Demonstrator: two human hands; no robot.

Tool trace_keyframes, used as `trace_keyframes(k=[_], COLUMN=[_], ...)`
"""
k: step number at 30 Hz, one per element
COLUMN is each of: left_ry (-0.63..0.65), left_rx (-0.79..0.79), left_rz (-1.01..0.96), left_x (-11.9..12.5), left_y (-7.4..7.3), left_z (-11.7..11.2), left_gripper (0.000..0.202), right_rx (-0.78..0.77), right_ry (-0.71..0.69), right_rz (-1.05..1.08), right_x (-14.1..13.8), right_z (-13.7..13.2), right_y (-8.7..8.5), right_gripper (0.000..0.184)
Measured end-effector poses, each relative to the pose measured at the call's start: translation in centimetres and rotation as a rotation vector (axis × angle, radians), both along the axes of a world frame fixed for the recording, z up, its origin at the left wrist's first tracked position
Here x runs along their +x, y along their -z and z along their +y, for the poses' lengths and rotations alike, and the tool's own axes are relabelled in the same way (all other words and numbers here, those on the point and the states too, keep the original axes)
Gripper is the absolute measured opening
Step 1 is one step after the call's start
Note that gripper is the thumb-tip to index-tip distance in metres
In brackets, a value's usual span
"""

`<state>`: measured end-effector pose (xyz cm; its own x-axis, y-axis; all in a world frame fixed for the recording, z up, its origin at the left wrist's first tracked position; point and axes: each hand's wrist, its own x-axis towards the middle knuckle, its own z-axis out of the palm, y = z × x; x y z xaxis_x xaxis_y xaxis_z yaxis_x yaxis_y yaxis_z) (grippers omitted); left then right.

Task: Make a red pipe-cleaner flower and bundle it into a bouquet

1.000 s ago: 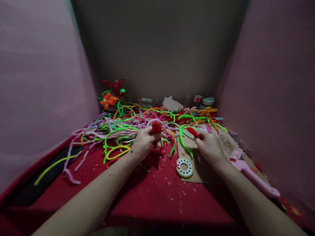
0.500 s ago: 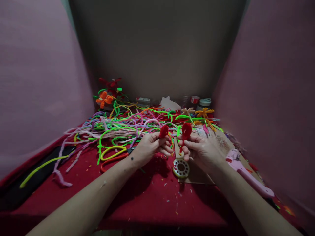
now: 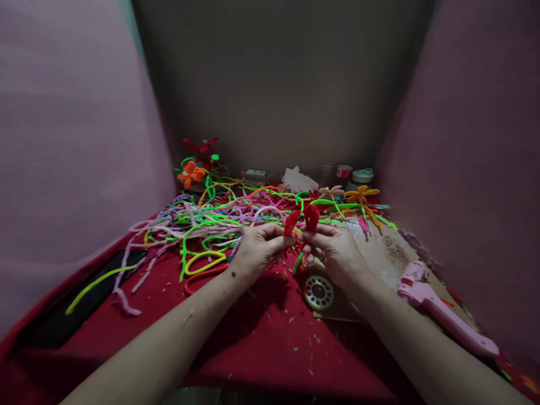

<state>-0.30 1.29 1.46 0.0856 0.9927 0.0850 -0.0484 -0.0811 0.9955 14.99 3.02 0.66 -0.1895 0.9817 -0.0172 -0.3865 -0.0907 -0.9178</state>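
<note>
My left hand (image 3: 258, 251) is closed on a red pipe-cleaner petal loop (image 3: 291, 223), pinched between thumb and fingers. My right hand (image 3: 336, 251) is closed on a second red petal loop (image 3: 312, 216). The two loops stand upright side by side, nearly touching, above the red cloth (image 3: 261, 332). Both hands meet at the middle of the table, just in front of the tangled heap of coloured pipe cleaners (image 3: 211, 216).
A white ring-shaped disc (image 3: 319, 292) lies on a cardboard sheet (image 3: 379, 253) under my right hand. A pink glue gun (image 3: 439, 312) lies at the right. Finished pipe-cleaner flowers (image 3: 192, 171), (image 3: 360, 195) and small jars (image 3: 361, 175) stand at the back. Pink walls close both sides.
My right hand picked up a red petal from the cardboard and brought it leftward; both petals now stand together between my hands.
</note>
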Motion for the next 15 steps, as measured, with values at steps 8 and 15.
trace_keyframes(k=[8, 15], left_ry=[-0.087, -0.130], left_rx=[0.077, 0.158], left_rz=[0.053, 0.259], left_x=[0.1, 0.8], left_y=[0.8, 1.1], left_z=[0.1, 0.0], left_gripper=[0.020, 0.018], right_rx=[-0.022, 0.010], right_ry=[-0.042, -0.047], right_rz=[0.023, 0.017], right_x=[-0.9, -0.7], right_z=[-0.8, -0.9], right_y=[1.2, 1.8], right_gripper=[0.027, 0.025])
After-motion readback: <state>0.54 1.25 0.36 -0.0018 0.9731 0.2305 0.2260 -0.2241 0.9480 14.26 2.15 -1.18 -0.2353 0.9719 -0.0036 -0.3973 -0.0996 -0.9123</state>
